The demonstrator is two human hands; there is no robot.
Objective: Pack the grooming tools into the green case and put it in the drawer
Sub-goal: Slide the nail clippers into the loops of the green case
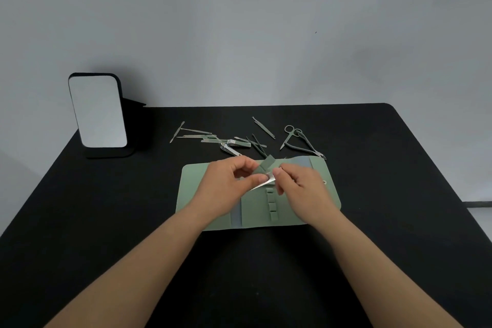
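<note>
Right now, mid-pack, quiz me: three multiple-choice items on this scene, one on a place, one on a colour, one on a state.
1. Where are the scissors?
A. on the table beyond the case's far right corner
B. inside the case
C. beside the mirror

2. What colour is the table?
A. white
B. black
C. green

3. How is the case now?
A. folded and snapped
B. standing upright
C. lying open and flat

Answers:
1 A: the scissors lie on the table past the case's far edge, far from the mirror.
2 B: the surface is black all round the case.
3 C: its inner loops show, and the left hand and right hand hold a clipper over them.
</note>
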